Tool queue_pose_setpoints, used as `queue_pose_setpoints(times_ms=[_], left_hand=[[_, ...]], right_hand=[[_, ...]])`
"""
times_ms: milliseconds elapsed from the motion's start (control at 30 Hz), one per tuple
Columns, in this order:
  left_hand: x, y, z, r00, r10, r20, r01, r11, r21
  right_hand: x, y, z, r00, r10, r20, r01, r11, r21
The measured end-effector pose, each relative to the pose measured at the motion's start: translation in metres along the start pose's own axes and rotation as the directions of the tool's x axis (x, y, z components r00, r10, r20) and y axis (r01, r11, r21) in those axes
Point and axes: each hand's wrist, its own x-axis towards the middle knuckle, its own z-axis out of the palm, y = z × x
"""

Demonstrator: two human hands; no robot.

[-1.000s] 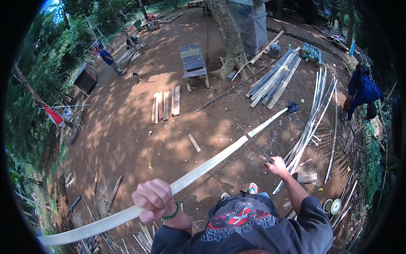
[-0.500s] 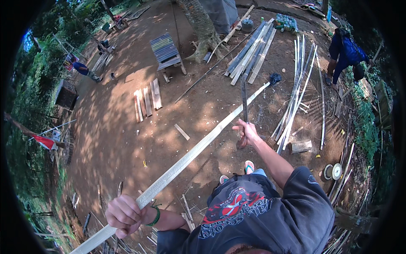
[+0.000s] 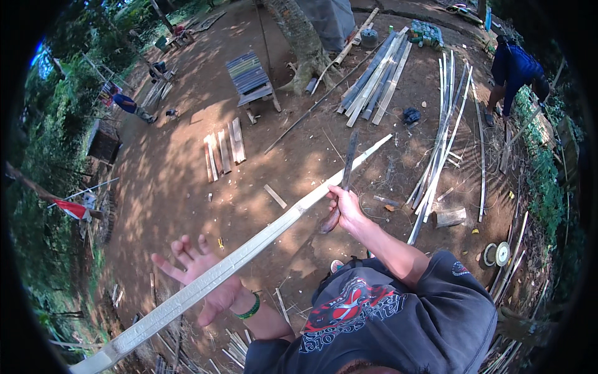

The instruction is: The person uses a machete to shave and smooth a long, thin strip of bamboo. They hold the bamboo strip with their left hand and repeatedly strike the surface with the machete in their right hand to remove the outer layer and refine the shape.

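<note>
A long pale split-bamboo strip [image 3: 249,248] runs slantwise from the lower left up toward the pile. My left hand [image 3: 215,290] is open beneath it, fingers spread, with the strip crossing in front of the palm. A green bracelet circles that wrist. My right hand [image 3: 349,210] is closed round a machete [image 3: 351,156]; its dark blade points up and its brown wooden handle shows below the fingers. Blade and fingertips lie against the strip's upper part. Whether those fingers also pinch the strip, I cannot tell.
Bamboo lengths [image 3: 381,75] and long thin strips [image 3: 439,146] lie ahead right, near a short log [image 3: 450,217]. Short slats [image 3: 235,140] and a slatted bench [image 3: 249,75] are farther left, by a tree [image 3: 296,37]. One person [image 3: 517,65] bends at right; another [image 3: 124,103] stands far left.
My left hand has let go of the bamboo strip and spread its fingers. My right hand and the machete have moved left and nearer, up against the strip.
</note>
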Motion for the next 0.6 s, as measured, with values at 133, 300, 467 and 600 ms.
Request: queue_pose_setpoints(times_ms=[133,300,467,600], left_hand=[[-0.033,-0.052,0.050,0.985,-0.169,-0.027,0.170,0.984,0.047],[-0.026,-0.065,0.065,0.990,-0.131,0.054,0.137,0.985,-0.107],[-0.030,-0.069,0.081,0.985,-0.163,-0.055,0.156,0.981,-0.113],[-0.036,-0.079,0.095,0.972,-0.194,-0.131,0.179,0.977,-0.120]], right_hand=[[-0.037,-0.001,0.012,0.997,-0.020,0.077,0.027,0.995,-0.092],[-0.052,-0.017,0.000,0.980,0.012,0.198,0.044,0.960,-0.276],[-0.099,-0.035,-0.017,0.908,-0.170,0.383,0.416,0.464,-0.782],[-0.135,-0.035,-0.003,0.783,-0.127,0.608,0.617,0.272,-0.738]])
